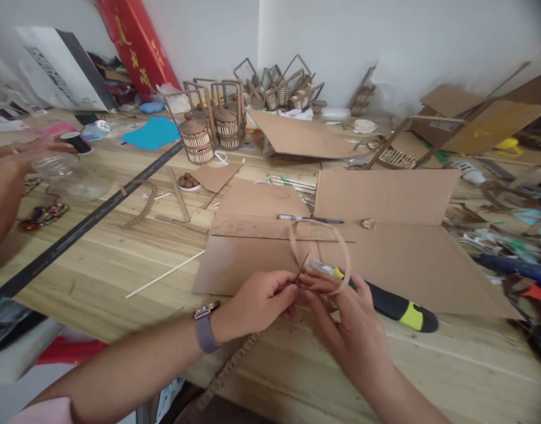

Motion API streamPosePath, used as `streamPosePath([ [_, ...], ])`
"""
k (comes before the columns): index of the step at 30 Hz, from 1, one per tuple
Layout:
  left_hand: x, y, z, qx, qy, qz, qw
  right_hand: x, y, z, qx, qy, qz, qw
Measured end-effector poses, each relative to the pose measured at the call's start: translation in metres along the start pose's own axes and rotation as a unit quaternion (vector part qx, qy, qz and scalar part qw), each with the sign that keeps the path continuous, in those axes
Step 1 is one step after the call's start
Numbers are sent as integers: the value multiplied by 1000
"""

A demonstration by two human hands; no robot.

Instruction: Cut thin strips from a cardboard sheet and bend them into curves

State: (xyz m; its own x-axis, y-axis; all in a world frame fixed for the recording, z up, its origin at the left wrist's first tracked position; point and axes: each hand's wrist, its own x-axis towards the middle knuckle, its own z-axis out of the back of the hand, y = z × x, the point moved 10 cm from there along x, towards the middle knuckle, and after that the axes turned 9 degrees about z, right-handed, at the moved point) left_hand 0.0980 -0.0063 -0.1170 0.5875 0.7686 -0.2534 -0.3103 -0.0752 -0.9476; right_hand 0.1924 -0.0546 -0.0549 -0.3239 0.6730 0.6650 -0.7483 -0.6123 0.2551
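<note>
Near the front edge of the wooden table, my left hand [264,300] is closed, its thumb and fingers pinching a small dark piece at the end of a notched brown strip [230,366] that hangs down past the table edge. My right hand [352,321] is closed too, its fingertips meeting the left ones. A pale brown ring [346,250] of thin strip stands upright at the right fingers. Beside and partly behind that hand lies a black and yellow-green utility knife [396,306], blade toward the left. Flat cardboard [412,265] lies beneath, with a pen [292,217] on it.
Small woven baskets [197,141] with tall handles stand at the back. Another person's arm [3,176] is at the far left by a clear jar [78,176] and beads [43,217]. Brown nuts [188,181], a thin stick [164,274] and strip scraps lie left of the cardboard.
</note>
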Motion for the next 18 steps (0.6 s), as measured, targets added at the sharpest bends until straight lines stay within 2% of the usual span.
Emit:
streamPosePath([
  [4,-1,-2,0,27,-3,2,1000,2,-4,6,-4,-11,-24,1000],
  [8,-1,-2,-1,-6,8,1,1000,3,-3,10,-11,-22,-25,999],
  [12,1,1,-3,-49,19,-2,999,1,-1,6,10,-16,-21,1000],
  [18,2,5,-2,-47,9,-7,999,-2,2,-2,-8,5,-4,1000],
])
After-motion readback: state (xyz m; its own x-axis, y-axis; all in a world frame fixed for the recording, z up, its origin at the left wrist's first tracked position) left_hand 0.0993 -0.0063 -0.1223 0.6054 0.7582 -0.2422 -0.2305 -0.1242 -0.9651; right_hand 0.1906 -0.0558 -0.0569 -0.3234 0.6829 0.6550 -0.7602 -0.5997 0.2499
